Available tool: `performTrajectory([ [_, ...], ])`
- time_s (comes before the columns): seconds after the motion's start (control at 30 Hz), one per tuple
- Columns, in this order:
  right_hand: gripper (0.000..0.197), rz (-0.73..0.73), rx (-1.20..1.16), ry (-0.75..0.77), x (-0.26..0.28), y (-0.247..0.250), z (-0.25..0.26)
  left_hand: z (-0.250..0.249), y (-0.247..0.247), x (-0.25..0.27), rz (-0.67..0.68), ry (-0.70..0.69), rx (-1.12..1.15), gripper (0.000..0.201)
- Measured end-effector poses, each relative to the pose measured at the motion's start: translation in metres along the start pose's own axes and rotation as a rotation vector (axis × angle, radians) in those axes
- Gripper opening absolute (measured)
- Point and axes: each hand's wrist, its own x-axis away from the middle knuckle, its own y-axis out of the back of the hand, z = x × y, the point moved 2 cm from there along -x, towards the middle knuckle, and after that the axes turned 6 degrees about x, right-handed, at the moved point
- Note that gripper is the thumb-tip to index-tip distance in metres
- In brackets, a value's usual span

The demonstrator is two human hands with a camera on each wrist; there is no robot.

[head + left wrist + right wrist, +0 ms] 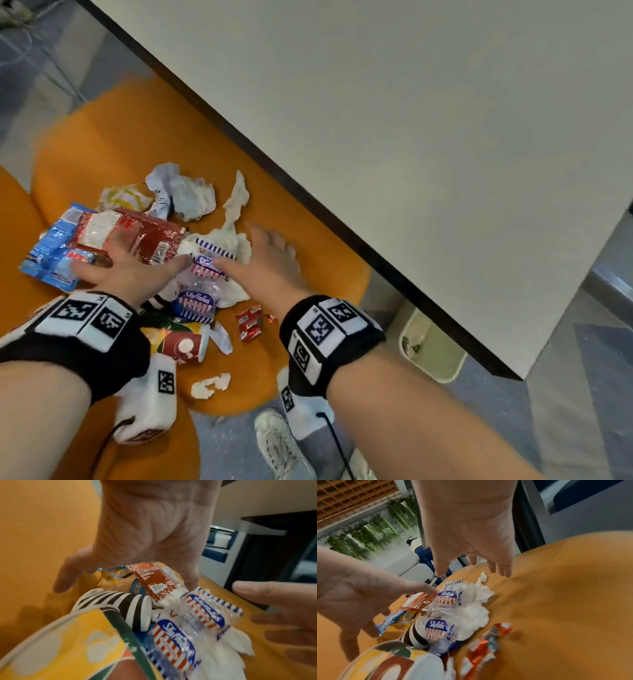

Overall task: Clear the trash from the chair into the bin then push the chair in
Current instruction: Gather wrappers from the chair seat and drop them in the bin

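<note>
Trash lies heaped on the orange chair seat (144, 130): a red wrapper (150, 233), a blue wrapper (51, 257), clear cracker wrappers (197, 303), white tissue (236, 202), crumpled paper (185, 192), a tipped paper cup (181, 344) and small red sauce packets (248, 322). My left hand (126, 263) spreads flat over the red wrapper (154, 580), holding nothing. My right hand (267, 260) spreads over the tissue (476, 601) on the pile's right side, fingers straight. The cream bin (435, 353) stands on the floor under the table, right of the chair.
The white table (411, 120) with its dark edge overhangs the chair's far side. A striped cup (120, 604) lies inside the pile. A torn tissue scrap (209, 385) sits near the seat's front edge. My white shoe (277, 442) is on the grey floor below.
</note>
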Motion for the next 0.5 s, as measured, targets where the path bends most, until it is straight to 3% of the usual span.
performTrajectory([
  [0.2, 0.082, 0.1, 0.14, -0.014, -0.027, -0.041, 0.029, 0.004, 0.003, -0.042, -0.073, 0.068, 0.152, 0.095],
  [0.33, 0.058, 0.051, 0.244, -0.035, -0.031, -0.052, 0.023, 0.005, 0.006, -0.05, -0.072, 0.041, 0.238, 0.079],
  [0.4, 0.048, 0.022, 0.182, -0.01, -0.034, -0.054, 0.018, 0.005, 0.005, -0.059, -0.04, -0.002, 0.246, 0.069],
  [0.5, 0.043, -0.002, 0.033, 0.0, -0.034, -0.051, 0.009, 0.007, 0.004, -0.055, -0.129, 0.0, 0.223, 0.064],
])
